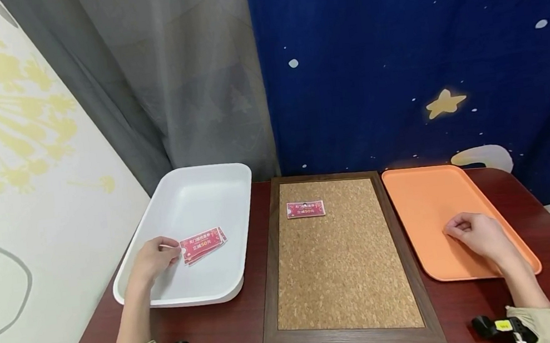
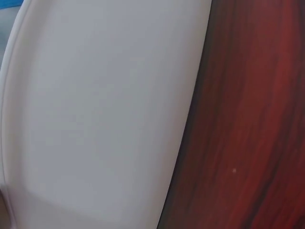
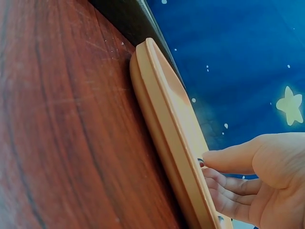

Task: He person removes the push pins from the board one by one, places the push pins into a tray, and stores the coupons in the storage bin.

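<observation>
My left hand (image 1: 155,259) reaches into the white tray (image 1: 191,188), its thumb and index finger pinching the left edge of the top red paper coupon (image 1: 199,245). More coupons lie fanned beneath that one. The left wrist view shows the white tray's outer wall (image 2: 105,114), with the fingers out of sight. Over the orange tray (image 1: 428,194), my right hand (image 1: 478,234) has thumb and index fingertip together. In the right wrist view, a small dark pushpin (image 3: 200,162) shows at the thumb tip of my right hand (image 3: 257,179), partly hidden by the tray rim.
Between the trays lies a wood-framed cork board (image 1: 345,264). Another red coupon (image 1: 306,209) is on its upper left, with a dark pin head (image 1: 305,204) at its top edge. Grey and blue curtains (image 1: 370,72) hang behind the dark red table (image 1: 221,333).
</observation>
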`<state>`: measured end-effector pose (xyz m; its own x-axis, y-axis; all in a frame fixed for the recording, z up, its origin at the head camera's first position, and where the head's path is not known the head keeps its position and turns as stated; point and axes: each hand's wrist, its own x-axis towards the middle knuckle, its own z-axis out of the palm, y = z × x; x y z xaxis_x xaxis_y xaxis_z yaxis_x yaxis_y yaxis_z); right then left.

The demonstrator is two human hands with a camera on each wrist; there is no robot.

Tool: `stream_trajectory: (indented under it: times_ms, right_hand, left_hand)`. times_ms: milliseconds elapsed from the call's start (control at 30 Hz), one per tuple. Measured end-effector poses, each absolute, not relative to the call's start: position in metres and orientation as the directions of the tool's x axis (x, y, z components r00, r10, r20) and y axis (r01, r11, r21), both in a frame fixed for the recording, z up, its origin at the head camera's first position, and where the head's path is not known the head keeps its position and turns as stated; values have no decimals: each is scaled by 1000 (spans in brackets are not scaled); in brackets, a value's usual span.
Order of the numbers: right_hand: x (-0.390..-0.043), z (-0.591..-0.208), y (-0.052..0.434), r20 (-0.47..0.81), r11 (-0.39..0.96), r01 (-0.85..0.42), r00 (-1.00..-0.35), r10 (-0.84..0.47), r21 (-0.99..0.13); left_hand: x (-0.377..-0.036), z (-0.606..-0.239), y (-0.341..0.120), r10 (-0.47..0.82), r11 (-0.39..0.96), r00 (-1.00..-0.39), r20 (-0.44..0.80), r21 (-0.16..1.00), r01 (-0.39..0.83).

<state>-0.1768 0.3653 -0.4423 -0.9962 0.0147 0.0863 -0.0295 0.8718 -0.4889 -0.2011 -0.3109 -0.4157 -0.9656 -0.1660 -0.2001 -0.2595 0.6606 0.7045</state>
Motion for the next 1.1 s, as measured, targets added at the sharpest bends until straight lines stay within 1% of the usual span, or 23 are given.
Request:
stream_trajectory:
  times_ms: [200,467,633,833,1100]
  right_hand:
    - [-174,-441,366,77,862,-20,-997,22,-507]
    - [-174,-439,367,131,851,-56,-991,15,-522]
    - [-174,-437,366,156,839,-74,-988,13,-539]
    - [-174,-432,366,196,844,-82,-980,28,-530]
    - [-176,-427,359,204,824,-107,-979,11,-556]
  left_hand:
    - [-201,-413,-312,-190,679,-962,-197,681,-274]
    - [-199,-409,-303,-179,693,-972,-152,682,-234]
    - [-198,-403,-292,-144,679,-984,-106,713,-176]
    - [-197,-396,-276,-93,675,-994,-58,731,-106]
    - [-194,-386,-257,-38,669,-999,-12,742,-34]
